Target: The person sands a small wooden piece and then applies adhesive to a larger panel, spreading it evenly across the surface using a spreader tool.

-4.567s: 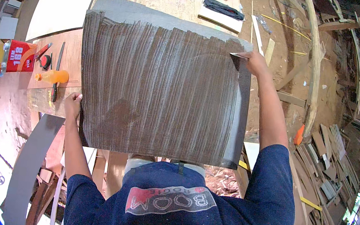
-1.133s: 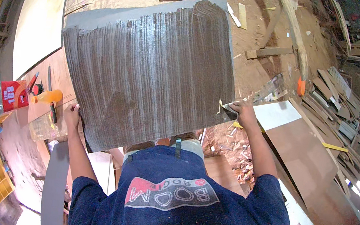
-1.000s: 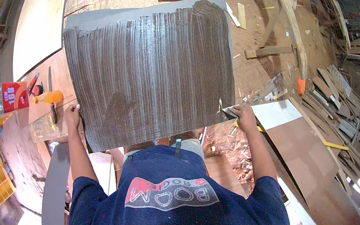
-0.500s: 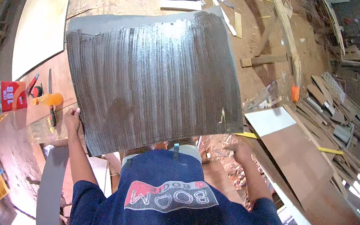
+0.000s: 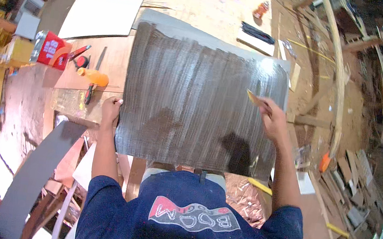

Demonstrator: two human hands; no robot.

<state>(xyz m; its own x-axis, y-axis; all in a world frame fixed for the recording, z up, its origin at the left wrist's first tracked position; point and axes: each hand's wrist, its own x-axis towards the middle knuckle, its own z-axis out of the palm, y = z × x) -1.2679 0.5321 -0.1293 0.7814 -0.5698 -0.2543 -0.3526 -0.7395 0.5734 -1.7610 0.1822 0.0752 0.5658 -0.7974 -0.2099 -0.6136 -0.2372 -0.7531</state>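
Observation:
A dark grey sheet (image 5: 192,110) with glossy, streaky brown coating lies in front of me, its near edge at my waist. A lighter uncoated strip runs along its far edge. My left hand (image 5: 111,111) is closed at the sheet's left edge, thumb on top; the fingers underneath are partly hidden. Over the right part of the sheet, my right hand (image 5: 273,119) is closed round a small yellowish flat spreader (image 5: 253,98). The spreader is tilted, its blade toward the far left; whether it touches the coating I cannot tell.
Left of the sheet lie an orange bottle (image 5: 94,77), a screwdriver (image 5: 89,94) and a red can (image 5: 51,50). A pale board (image 5: 107,2) lies beyond them. An orange-red bottle (image 5: 261,9) and dark folded cloth (image 5: 257,32) are at the back. Wood scraps (image 5: 356,189) pile up at right.
My right hand has moved from beside the near right corner up over the sheet, with the spreader now plainly visible. The view has turned, shifting the scene; my left hand stays at the left edge.

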